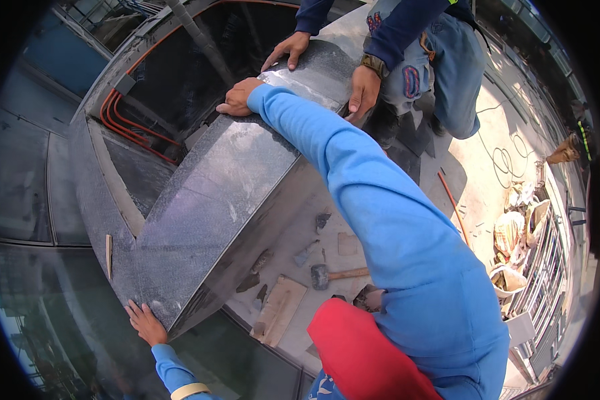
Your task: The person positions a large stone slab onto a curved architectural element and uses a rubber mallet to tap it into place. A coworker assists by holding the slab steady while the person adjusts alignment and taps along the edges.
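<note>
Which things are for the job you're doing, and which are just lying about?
Seems part of the job:
grey ledge, touched by the left hand and right hand
co-worker's hand, on it too

Seems just lying about, untouched:
wooden-handled mallet
pale wooden board
thin orange rod

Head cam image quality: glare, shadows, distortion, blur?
Head view: glare whitens the grey slab just beyond the right hand; same view, hard sun on the floor at right, with a dark shadow beside the co-worker's jeans; head view again, black fisheye rim, reflections in the glass panel at lower left, no obvious blur on the left hand.
</note>
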Demonstrator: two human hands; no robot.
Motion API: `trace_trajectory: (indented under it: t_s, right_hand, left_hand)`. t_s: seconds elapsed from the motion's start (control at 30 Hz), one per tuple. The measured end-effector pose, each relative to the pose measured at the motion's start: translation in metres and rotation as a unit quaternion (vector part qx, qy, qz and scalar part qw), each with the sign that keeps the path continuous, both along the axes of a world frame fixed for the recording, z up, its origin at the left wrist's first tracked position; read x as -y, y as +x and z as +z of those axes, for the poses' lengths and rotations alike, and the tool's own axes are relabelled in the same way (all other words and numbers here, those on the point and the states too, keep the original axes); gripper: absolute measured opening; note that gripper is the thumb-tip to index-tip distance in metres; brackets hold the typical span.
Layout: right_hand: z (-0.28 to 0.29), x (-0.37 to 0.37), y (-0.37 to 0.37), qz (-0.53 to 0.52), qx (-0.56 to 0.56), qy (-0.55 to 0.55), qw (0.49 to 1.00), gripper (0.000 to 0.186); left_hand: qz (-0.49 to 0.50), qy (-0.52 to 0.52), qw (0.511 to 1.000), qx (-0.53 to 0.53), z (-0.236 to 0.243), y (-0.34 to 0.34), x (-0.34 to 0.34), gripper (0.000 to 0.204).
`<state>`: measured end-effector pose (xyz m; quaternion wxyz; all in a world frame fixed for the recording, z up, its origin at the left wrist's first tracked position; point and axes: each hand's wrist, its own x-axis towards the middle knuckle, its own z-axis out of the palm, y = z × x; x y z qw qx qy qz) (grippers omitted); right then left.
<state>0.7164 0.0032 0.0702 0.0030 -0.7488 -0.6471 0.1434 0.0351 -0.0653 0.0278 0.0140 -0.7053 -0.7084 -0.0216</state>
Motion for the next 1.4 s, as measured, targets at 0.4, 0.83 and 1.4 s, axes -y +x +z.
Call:
trace_trajectory:
  t_s: [0.4,0.83,1.4]
  right_hand:
    - [-0.003,-0.011,0.002,-0.020,0.012,0.005,1.000,0.057]
    - [-0.026,-0.027,0.009,-0.031,0.046,0.030,0.998,0.077]
    - [-0.031,-0.016,-0.005,-0.019,0.074,0.096,0.992,0.069]
  left_hand:
    - [-0.005,0.004,1.000,0.000,-0.003,-0.007,-0.004,0.062]
    - [0.088,-0.016,0.995,0.045,0.009,0.015,-0.001,0.071]
    - [0.224,-0.021,0.963,0.150,0.016,0.014,-0.011,0.072]
